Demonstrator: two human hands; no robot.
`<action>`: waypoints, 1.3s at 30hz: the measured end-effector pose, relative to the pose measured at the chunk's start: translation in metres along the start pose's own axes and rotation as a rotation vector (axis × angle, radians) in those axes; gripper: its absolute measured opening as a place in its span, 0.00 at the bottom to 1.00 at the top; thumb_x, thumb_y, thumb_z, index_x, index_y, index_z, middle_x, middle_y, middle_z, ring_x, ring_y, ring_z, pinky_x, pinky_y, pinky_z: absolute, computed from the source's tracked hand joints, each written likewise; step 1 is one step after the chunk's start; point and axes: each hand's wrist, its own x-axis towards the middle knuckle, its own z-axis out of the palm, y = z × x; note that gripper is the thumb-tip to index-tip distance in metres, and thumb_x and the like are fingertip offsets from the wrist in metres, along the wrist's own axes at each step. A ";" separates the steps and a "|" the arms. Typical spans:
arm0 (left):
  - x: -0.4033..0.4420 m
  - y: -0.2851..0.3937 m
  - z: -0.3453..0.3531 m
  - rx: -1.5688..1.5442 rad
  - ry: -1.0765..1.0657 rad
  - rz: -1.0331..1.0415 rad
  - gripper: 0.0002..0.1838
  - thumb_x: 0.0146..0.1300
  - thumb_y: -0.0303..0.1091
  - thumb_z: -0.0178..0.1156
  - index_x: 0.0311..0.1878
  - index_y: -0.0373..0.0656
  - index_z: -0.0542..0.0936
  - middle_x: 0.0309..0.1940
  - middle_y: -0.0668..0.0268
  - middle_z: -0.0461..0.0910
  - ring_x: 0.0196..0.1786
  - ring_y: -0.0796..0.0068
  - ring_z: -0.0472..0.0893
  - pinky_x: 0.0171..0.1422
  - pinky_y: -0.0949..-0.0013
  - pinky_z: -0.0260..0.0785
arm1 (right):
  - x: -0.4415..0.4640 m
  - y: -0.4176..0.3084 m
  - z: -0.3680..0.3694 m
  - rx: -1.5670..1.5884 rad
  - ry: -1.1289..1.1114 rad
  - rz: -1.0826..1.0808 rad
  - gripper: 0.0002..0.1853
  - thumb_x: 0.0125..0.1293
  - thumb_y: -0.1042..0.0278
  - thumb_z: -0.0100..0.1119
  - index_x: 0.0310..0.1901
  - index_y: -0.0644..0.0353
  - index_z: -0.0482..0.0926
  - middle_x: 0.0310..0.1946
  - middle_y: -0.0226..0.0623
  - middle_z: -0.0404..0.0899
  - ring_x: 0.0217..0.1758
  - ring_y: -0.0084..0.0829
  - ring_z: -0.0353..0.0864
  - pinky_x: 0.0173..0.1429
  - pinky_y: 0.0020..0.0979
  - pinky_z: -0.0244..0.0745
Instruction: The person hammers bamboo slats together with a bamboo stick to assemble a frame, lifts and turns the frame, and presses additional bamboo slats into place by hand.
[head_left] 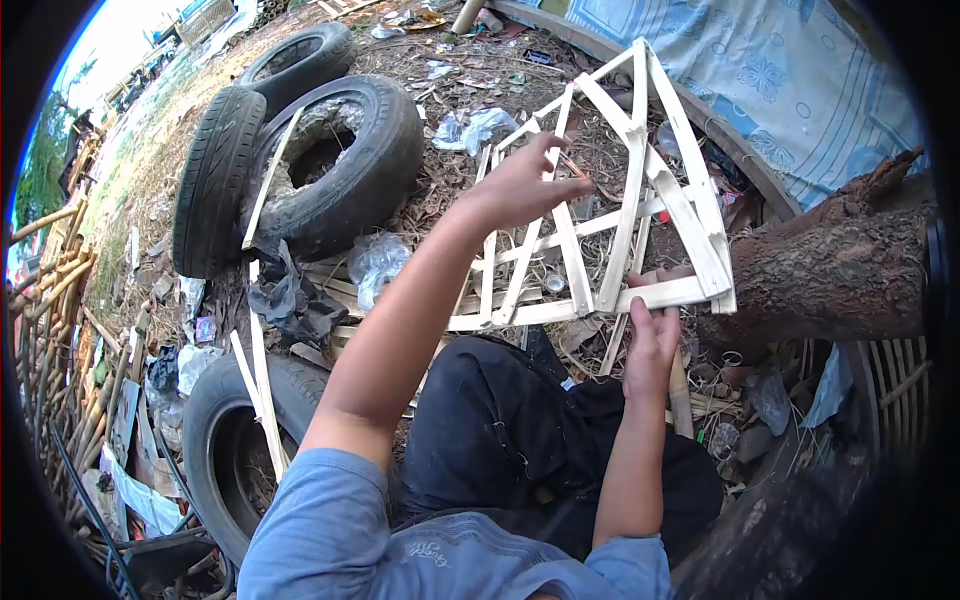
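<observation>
- Wooden strip frame [625, 215] just beyond the knees, lower edge clasped between thumb and fingers of right hand [652, 345].
- Left hand [525, 185] over it, fingers parted; contact unclear.
- Crosspieces already in place; remaining work unclear.
- Loose strip [271, 182] against tire [385, 140].

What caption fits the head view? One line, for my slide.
Right hand holding a slatted wooden frame, left hand over it, tires nearby.
</observation>
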 end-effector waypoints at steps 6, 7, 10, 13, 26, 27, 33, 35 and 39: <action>-0.026 -0.244 0.050 0.237 0.106 -0.622 0.41 0.63 0.55 0.63 0.66 0.28 0.67 0.62 0.38 0.74 0.66 0.46 0.74 0.70 0.56 0.66 | -0.005 0.034 -0.037 -0.207 0.179 -0.006 0.16 0.74 0.75 0.50 0.59 0.74 0.71 0.54 0.46 0.82 0.50 0.23 0.78 0.59 0.27 0.71; -0.037 -0.248 0.058 0.224 0.105 -0.645 0.40 0.63 0.55 0.63 0.64 0.26 0.69 0.61 0.38 0.75 0.66 0.46 0.74 0.70 0.56 0.66 | -0.004 0.039 -0.039 -0.206 0.208 -0.019 0.14 0.74 0.75 0.50 0.55 0.75 0.74 0.51 0.45 0.83 0.47 0.22 0.79 0.56 0.27 0.71; -0.038 -0.289 0.086 0.186 0.078 -0.751 0.35 0.65 0.55 0.61 0.64 0.34 0.72 0.58 0.45 0.79 0.63 0.47 0.77 0.68 0.56 0.67 | 0.000 0.033 -0.036 -0.295 0.229 -0.055 0.13 0.73 0.74 0.50 0.51 0.76 0.77 0.49 0.45 0.85 0.45 0.22 0.79 0.55 0.27 0.72; -0.036 -0.308 0.099 0.166 0.137 -0.720 0.29 0.66 0.47 0.63 0.61 0.34 0.72 0.50 0.46 0.82 0.55 0.50 0.81 0.62 0.57 0.70 | 0.008 0.034 -0.041 -0.287 0.231 -0.042 0.14 0.73 0.74 0.51 0.53 0.76 0.77 0.47 0.43 0.85 0.46 0.22 0.79 0.56 0.27 0.72; -0.029 -0.297 0.073 0.153 0.259 -0.175 0.27 0.68 0.40 0.62 0.65 0.37 0.70 0.48 0.49 0.81 0.50 0.57 0.81 0.57 0.59 0.71 | 0.012 0.058 -0.061 -0.319 0.290 0.064 0.20 0.72 0.72 0.57 0.62 0.73 0.72 0.48 0.39 0.81 0.46 0.23 0.78 0.54 0.27 0.71; -0.027 -0.301 0.070 0.099 0.227 -0.315 0.27 0.68 0.41 0.63 0.65 0.39 0.71 0.48 0.48 0.81 0.50 0.56 0.81 0.58 0.59 0.72 | 0.012 0.061 -0.061 -0.299 0.302 0.064 0.20 0.72 0.72 0.57 0.61 0.74 0.73 0.46 0.38 0.82 0.43 0.21 0.77 0.51 0.26 0.71; -0.026 -0.297 0.061 0.157 0.132 -0.445 0.34 0.61 0.45 0.71 0.68 0.44 0.73 0.46 0.51 0.84 0.45 0.61 0.83 0.53 0.61 0.74 | 0.014 0.066 -0.062 -0.253 0.303 0.016 0.22 0.72 0.72 0.57 0.63 0.74 0.71 0.48 0.38 0.81 0.45 0.21 0.77 0.52 0.25 0.71; -0.025 -0.297 0.058 0.161 0.078 -0.434 0.34 0.61 0.45 0.71 0.68 0.44 0.73 0.45 0.52 0.84 0.44 0.61 0.83 0.53 0.62 0.74 | 0.014 0.069 -0.070 -0.252 0.267 0.042 0.23 0.73 0.74 0.55 0.66 0.73 0.68 0.56 0.41 0.76 0.53 0.24 0.76 0.59 0.27 0.70; -0.027 -0.282 0.046 0.154 -0.073 -0.483 0.36 0.61 0.45 0.71 0.70 0.44 0.71 0.47 0.51 0.83 0.46 0.60 0.83 0.55 0.62 0.73 | 0.012 0.058 -0.058 -0.301 0.256 0.054 0.23 0.73 0.73 0.55 0.66 0.73 0.68 0.54 0.41 0.79 0.50 0.24 0.78 0.57 0.27 0.71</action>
